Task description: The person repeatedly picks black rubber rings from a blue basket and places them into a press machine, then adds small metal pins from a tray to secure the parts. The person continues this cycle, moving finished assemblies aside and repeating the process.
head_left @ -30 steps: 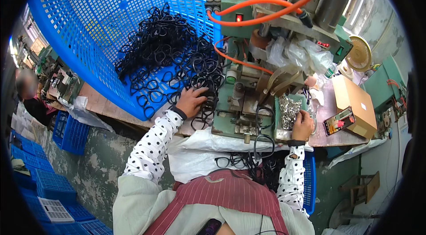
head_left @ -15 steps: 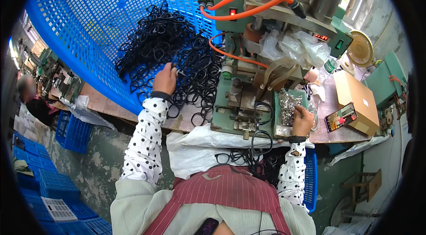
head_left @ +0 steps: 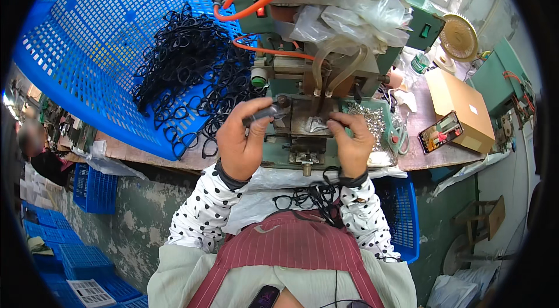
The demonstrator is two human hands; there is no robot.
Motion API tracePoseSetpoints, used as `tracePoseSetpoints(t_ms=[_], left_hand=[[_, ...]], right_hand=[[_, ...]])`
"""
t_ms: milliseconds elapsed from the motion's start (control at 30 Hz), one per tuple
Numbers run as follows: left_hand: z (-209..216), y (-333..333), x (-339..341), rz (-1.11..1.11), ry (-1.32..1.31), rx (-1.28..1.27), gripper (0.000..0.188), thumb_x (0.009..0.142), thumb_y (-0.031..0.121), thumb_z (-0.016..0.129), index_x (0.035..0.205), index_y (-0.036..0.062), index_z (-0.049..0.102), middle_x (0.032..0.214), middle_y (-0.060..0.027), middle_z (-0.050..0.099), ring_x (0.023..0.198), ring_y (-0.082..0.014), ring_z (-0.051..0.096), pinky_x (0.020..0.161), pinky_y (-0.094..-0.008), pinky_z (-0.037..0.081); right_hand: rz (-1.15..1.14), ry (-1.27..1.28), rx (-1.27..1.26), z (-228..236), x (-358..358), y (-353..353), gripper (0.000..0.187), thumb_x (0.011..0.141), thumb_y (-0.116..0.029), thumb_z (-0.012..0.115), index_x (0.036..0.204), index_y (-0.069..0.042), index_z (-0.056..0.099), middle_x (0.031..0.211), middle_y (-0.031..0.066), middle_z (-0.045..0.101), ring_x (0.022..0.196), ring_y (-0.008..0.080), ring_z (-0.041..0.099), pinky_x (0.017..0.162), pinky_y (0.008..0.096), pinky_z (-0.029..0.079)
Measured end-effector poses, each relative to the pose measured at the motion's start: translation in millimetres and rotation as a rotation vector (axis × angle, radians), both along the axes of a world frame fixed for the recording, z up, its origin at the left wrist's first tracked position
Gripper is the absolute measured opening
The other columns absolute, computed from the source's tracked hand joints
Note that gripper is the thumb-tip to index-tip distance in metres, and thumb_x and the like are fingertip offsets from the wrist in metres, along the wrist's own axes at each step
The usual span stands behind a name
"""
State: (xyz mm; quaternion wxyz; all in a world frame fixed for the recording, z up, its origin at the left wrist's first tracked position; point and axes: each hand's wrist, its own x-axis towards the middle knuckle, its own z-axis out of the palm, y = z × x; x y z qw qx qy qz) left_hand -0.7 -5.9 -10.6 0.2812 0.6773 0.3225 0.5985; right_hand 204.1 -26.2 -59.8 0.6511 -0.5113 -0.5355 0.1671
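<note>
My left hand (head_left: 240,142) is at the left side of the press bed, its thumb and index finger closed round a dark piece (head_left: 261,114) with a shiny edge, blurred and mostly covered. On the other side, my right hand (head_left: 354,144) is curled, fingertips together at the right edge of the metal bed plate (head_left: 304,127); anything pinched there is too small to tell. A silvery bit (head_left: 316,125) lies between the hands on the plate, below two clear hoses. Small metal parts (head_left: 372,120) fill a tray just beyond my right hand.
A blue basket (head_left: 75,69) at the left holds a heap of black glasses frames (head_left: 186,57). More black frames (head_left: 303,198) lie on my lap. A green press (head_left: 372,84) with orange hoses stands ahead. A phone (head_left: 441,132) leans against a cardboard box (head_left: 463,110) at the right.
My left hand has moved from the frame heap to the press bed. My right hand has left the metal-parts tray and come left to the bed. The frames hanging at the press front are lower.
</note>
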Motion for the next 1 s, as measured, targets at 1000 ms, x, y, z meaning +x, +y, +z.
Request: tracePoseSetpoints(t_ms=[1000], left_hand=[[-49.7,2.2,37.3,-0.386,0.490,0.650,0.046,0.076,0.006,0.069,0.120,0.0033,0.059,0.124,-0.0129,0.060,0.102,-0.0293,0.062,0.092,-0.0424,0.050]], right_hand=[[-0.404,-0.521,-0.390,-83.1,133.3,6.1,0.024,0.076,-0.018,0.074,0.096,-0.008,0.067,0.088,0.0105,0.069,0.082,0.0318,0.063,0.074,0.0413,0.049]])
